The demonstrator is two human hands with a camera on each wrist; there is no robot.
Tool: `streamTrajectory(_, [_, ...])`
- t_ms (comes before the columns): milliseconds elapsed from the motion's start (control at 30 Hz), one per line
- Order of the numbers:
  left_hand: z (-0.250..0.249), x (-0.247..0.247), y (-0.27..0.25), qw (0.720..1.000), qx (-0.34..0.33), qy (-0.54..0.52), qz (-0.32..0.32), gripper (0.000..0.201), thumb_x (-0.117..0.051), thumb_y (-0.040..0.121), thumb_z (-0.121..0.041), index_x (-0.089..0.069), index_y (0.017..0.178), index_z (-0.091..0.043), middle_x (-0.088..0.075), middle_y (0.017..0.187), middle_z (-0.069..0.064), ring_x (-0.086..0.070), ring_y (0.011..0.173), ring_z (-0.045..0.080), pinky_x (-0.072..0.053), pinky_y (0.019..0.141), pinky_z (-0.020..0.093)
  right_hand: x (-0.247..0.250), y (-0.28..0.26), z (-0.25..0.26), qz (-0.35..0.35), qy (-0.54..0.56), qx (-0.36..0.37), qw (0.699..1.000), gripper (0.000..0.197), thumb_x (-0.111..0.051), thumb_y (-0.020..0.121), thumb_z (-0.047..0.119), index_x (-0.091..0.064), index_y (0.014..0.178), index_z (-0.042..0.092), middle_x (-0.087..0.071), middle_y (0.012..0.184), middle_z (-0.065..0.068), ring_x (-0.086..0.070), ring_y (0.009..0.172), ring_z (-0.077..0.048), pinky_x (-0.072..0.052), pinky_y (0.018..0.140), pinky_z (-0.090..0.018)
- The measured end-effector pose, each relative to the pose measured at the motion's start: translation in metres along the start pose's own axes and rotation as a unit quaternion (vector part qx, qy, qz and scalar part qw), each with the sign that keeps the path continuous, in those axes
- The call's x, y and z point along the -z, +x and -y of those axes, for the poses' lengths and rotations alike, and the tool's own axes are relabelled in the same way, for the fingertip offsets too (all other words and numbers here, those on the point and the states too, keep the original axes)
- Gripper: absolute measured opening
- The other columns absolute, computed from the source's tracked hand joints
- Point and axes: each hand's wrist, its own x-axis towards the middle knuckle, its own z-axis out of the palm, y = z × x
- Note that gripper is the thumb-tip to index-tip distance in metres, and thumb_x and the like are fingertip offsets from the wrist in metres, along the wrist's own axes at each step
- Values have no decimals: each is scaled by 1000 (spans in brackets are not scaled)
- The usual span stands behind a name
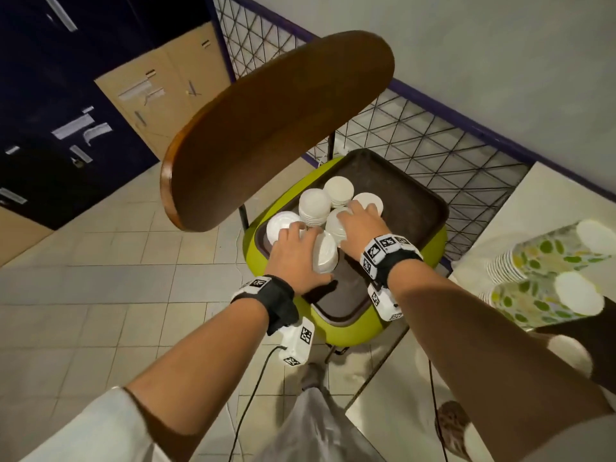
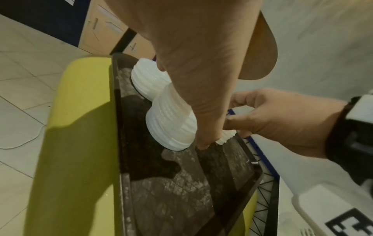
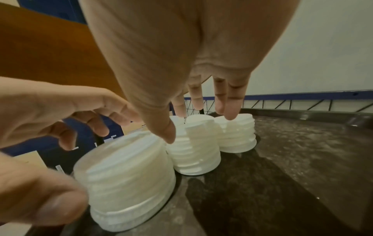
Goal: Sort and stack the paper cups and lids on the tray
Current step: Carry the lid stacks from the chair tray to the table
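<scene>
Several stacks of white lids stand on a dark tray (image 1: 410,201) that sits on a green chair seat. My left hand (image 1: 310,251) grips the nearest lid stack (image 1: 325,253) from its left side. The thumb lies low by its base and the fingers curl over its top (image 3: 125,183). My right hand (image 1: 350,221) hovers over the middle stacks (image 3: 193,143) with straight, spread fingers. Its fingertips touch the stack tops and its thumb rests against one stack's side. Two stacks of patterned paper cups (image 1: 546,258) stand on a white table to the right, off the tray.
The brown wooden chair back (image 1: 273,128) rises over the tray's far left. A black wire grid fence (image 1: 433,135) and a wall run behind. The right half of the tray (image 3: 302,151) is bare. Cables trail over the tiled floor (image 1: 100,278).
</scene>
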Motion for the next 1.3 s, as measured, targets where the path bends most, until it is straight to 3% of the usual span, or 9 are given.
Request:
streamTrajectory(200, [-1,-15,15,998,-21,49,15,84,-81,64,-62,-49,131,-23,-48,128,7,-45,112,29,-46,95,42,-11,10,-1,0,-37,30,999,36,-59,96,27,-58,130,17,-48,136,-9,-39,123,-37,-44,101,-46])
streamTrajectory(333, [-1,-16,15,996,-26,83,22,83,-76,59,-65,-48,125,-22,-48,117,6,-45,103,28,-47,88,42,-14,6,-3,-6,-17,17,1000,32,-64,95,26,-61,125,17,-37,142,-10,-37,125,-36,-49,95,-45])
streamTrajectory(467, [-3,-20,10,992,-35,115,44,98,-69,58,-68,-41,139,-21,-45,118,8,-44,104,29,-45,90,43,-14,0,-4,-11,-42,40,998,37,-65,94,31,-60,128,18,-39,140,-8,-39,124,-34,-50,92,-44])
streamTrajectory(567, [-5,-22,7,990,-41,128,49,95,-65,61,-68,-42,139,-19,-44,118,10,-42,104,30,-44,91,42,-11,-2,-3,-15,-51,53,997,48,-68,91,33,-51,134,21,-41,137,-10,-39,124,-33,-48,94,-46])
streamTrajectory(733, [-3,-32,1,990,-45,105,80,98,-60,67,-65,-36,146,-12,-48,124,11,-46,111,31,-44,97,40,-15,-5,-3,27,7,51,998,74,-71,87,31,-33,149,37,-30,138,-14,-39,121,-35,-50,95,-46])
streamTrajectory(933, [2,-41,-1,991,-35,69,113,110,-71,68,-67,-20,155,-22,-39,136,14,-43,121,34,-48,101,46,-29,-7,-7,80,39,17,996,68,-65,87,39,-33,147,37,-12,149,-9,-31,130,-43,-48,100,-54])
streamTrajectory(1033, [2,-42,0,991,-24,51,118,103,-75,72,-61,-24,153,-23,-42,131,15,-44,119,34,-48,100,46,-38,-10,-8,94,42,19,994,75,-68,85,39,-27,148,35,-17,150,-10,-31,130,-46,-50,96,-55])
streamTrajectory(1167, [-1,-42,-1,993,-8,37,110,98,-74,70,-53,-27,151,-24,-43,123,14,-45,112,34,-49,93,44,-46,-13,-6,92,26,17,995,80,-68,88,40,-21,152,46,-19,151,-10,-33,127,-43,-49,96,-54])
streamTrajectory(1300, [0,-44,-4,994,9,27,104,102,-73,68,-50,-23,154,-27,-43,124,15,-45,111,38,-49,95,46,-45,-12,-2,98,17,20,995,70,-72,87,41,-33,145,46,-23,145,-10,-31,127,-41,-49,98,-53])
